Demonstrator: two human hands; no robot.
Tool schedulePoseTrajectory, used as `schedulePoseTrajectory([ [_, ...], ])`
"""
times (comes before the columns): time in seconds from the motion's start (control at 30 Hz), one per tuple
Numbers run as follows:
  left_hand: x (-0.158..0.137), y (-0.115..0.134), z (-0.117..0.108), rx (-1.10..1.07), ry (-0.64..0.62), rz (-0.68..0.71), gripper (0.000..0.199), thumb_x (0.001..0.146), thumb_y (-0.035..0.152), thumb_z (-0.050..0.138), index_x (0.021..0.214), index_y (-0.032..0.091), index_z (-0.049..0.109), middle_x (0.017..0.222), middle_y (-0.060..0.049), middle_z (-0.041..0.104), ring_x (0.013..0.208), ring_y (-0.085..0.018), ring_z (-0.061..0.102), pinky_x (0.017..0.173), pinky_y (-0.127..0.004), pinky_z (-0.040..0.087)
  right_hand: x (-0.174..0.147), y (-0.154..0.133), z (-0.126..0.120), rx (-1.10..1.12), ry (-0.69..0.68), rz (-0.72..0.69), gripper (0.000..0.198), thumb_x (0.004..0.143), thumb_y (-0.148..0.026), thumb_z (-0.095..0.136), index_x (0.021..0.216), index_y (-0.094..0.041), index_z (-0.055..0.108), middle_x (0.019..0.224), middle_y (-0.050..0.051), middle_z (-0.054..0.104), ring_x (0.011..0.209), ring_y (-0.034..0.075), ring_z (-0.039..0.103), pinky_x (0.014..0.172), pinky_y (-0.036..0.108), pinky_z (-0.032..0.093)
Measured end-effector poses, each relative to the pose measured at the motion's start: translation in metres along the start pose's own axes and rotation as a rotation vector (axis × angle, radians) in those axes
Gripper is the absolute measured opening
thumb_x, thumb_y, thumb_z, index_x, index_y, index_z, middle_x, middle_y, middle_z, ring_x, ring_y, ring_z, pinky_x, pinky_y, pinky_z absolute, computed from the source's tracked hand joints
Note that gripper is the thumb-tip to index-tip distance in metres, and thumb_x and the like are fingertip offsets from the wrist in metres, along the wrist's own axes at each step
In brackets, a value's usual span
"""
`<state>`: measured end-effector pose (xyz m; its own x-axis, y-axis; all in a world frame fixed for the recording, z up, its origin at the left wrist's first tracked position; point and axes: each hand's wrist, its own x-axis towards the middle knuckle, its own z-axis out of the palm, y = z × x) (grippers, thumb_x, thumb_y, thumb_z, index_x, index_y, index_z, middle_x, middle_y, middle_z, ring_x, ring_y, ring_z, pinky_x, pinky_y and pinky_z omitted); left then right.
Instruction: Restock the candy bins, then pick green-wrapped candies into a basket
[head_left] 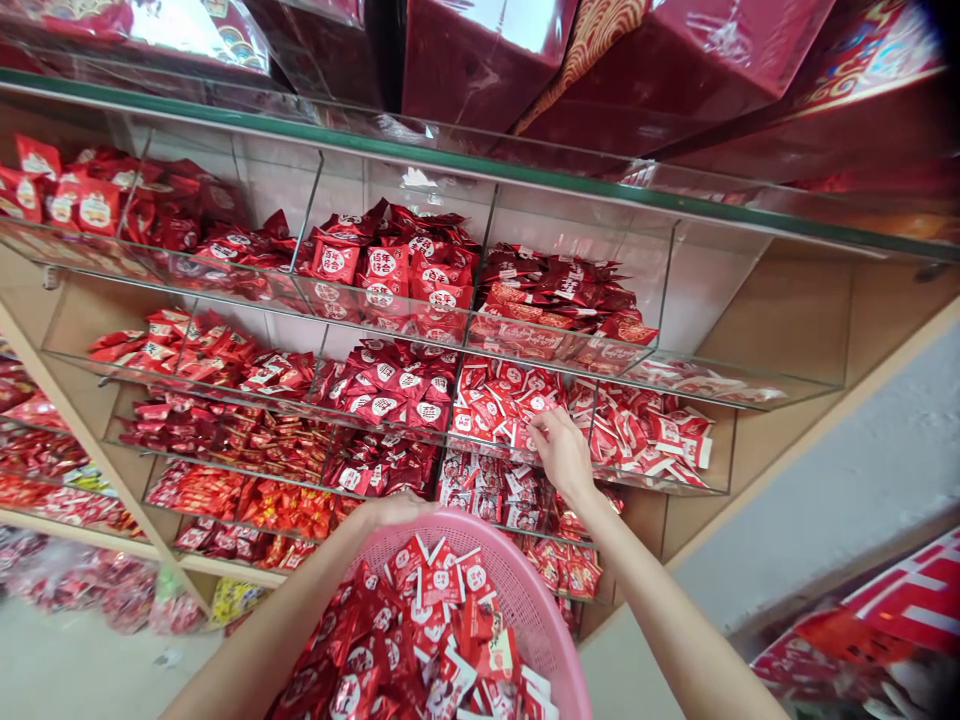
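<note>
A pink plastic basket (551,600) with perforated walls holds many small red packets (442,585), some with white edges. My left hand (397,508) is closed on the basket's far rim, and its fingers are partly hidden. My right hand (559,450) reaches to a glass-fronted shelf compartment, where red-and-white packets (487,405) lie heaped. Its fingertips are pinched together against that heap. Whatever is between them, if anything, is too small to make out.
Glass dividers and a glass front edge (390,425) border the shelf compartments. Dark red packets (394,385) fill the bin left of my right hand. Large red boxes (480,60) stand overhead. A grey wall (840,480) rises at right, with red bags (847,640) below it.
</note>
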<state>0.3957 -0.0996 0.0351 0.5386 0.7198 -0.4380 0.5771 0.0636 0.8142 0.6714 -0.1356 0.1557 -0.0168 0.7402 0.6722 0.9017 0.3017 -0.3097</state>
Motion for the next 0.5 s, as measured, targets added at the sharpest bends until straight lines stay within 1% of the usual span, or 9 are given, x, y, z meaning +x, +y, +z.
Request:
schedulePoseTrajectory([
  [0.13, 0.0, 0.002, 0.001, 0.032, 0.006, 0.0, 0.078, 0.062, 0.077, 0.049, 0.097, 0.01, 0.067, 0.096, -0.011, 0.065, 0.083, -0.021, 0.06, 0.078, -0.03, 0.044, 0.003, 0.003, -0.006, 0.162, 0.068, -0.047, 0.013, 0.084, -0.024, 0.049, 0.074, -0.019, 0.056, 0.079, 0.003, 0.054, 0.067, 0.015, 0.052, 0.065, 0.028, 0.04],
  [0.3, -0.007, 0.012, 0.004, 0.038, -0.017, 0.023, 0.074, 0.067, 0.075, 0.047, 0.099, 0.011, 0.067, 0.094, -0.009, 0.065, 0.086, -0.021, 0.058, 0.081, -0.03, 0.042, 0.004, 0.002, -0.019, 0.303, 0.126, 0.002, 0.016, 0.084, -0.032, 0.052, 0.076, -0.019, 0.056, 0.077, 0.003, 0.056, 0.062, 0.014, 0.053, 0.061, 0.027, 0.044],
  [0.4, -0.006, 0.011, 0.003, 0.076, 0.022, 0.014, 0.073, 0.066, 0.075, 0.048, 0.096, 0.011, 0.068, 0.092, -0.009, 0.065, 0.084, -0.021, 0.057, 0.08, -0.03, 0.041, -0.007, -0.009, -0.029, 0.316, 0.132, -0.023, 0.017, 0.086, -0.033, 0.05, 0.079, -0.019, 0.057, 0.079, 0.004, 0.057, 0.068, 0.015, 0.054, 0.065, 0.028, 0.046],
  [0.5, -0.001, 0.005, 0.002, 0.073, 0.029, 0.02, 0.073, 0.066, 0.075, 0.048, 0.095, 0.011, 0.068, 0.091, -0.009, 0.064, 0.082, -0.02, 0.056, 0.077, -0.03, 0.042, -0.032, -0.025, -0.03, 0.328, 0.062, -0.13, 0.015, 0.089, -0.029, 0.046, 0.083, -0.019, 0.056, 0.085, 0.006, 0.058, 0.079, 0.017, 0.055, 0.072, 0.031, 0.046],
])
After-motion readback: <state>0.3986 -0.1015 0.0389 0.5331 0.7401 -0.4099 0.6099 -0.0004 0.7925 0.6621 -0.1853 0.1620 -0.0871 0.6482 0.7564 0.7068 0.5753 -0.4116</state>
